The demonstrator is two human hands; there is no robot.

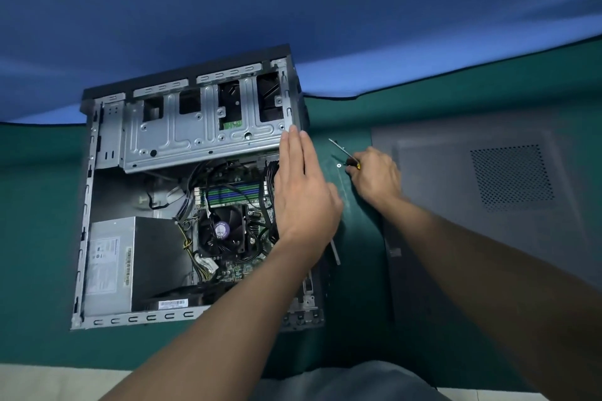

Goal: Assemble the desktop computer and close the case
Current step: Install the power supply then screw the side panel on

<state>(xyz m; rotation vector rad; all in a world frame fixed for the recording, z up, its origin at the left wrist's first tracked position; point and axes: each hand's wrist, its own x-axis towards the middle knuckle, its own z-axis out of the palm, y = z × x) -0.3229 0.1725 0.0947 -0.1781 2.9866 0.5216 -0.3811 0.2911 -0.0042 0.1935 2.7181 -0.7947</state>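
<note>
Steel case looks heavy, rigid; left hand presses its right rim, fingers straight. Right hand, beside the case, has fingers clamped on a screwdriver.

Power-supply label text illegible

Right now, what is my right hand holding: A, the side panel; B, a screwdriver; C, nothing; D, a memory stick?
B: the right hand grips a yellow-handled screwdriver over the green mat, while the left hand rests with straight fingers at the open case's right edge.
</note>
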